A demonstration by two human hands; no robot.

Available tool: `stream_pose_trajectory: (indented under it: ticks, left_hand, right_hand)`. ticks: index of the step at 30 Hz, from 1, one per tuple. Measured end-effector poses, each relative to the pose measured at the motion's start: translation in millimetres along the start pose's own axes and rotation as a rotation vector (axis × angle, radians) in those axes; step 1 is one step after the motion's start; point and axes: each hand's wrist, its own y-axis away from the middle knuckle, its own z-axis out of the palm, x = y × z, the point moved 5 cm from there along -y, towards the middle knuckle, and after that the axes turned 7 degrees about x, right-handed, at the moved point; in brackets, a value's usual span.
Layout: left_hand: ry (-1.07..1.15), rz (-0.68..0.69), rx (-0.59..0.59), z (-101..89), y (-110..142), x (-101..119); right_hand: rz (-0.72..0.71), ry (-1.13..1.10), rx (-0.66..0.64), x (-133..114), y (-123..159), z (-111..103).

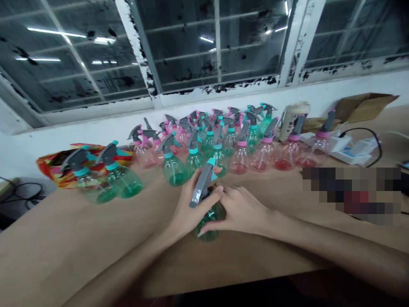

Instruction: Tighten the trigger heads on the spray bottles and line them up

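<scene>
A green see-through spray bottle (pixel 209 221) with a grey trigger head (pixel 202 184) stands on the brown table (pixel 64 238) right in front of me. My left hand (pixel 188 204) wraps round its neck and trigger head from the left. My right hand (pixel 238 209) grips the bottle's body from the right, fingers closed on it. Both hands hold the same bottle.
Several green and pink spray bottles (pixel 217 140) stand in rows along the back of the table under the windows. Two green ones (pixel 105 179) stand apart at the left beside a colourful bag (pixel 51 164). A cardboard box (pixel 361 104), cables and a white device (pixel 354 149) lie at the right.
</scene>
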Motion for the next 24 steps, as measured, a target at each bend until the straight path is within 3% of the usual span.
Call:
stream_pose_trajectory:
  ticks: [6, 11, 16, 24]
  left_hand:
    - [0.027, 0.029, 0.017, 23.2, -26, -13]
    - [-0.062, -0.02, -0.017, 24.5, -36, -19]
    - [-0.069, -0.063, -0.059, 23.4, -40, -20]
    - [-0.111, -0.064, -0.133, 23.2, -44, -22]
  right_hand:
    - [-0.112, -0.046, 0.08, 38, 8, -3]
    - [-0.093, 0.002, -0.03, 86, 29, 5]
    - [0.034, 0.023, -0.104, 126, 50, 6]
    - [-0.003, 0.019, -0.09, 127, 46, 21]
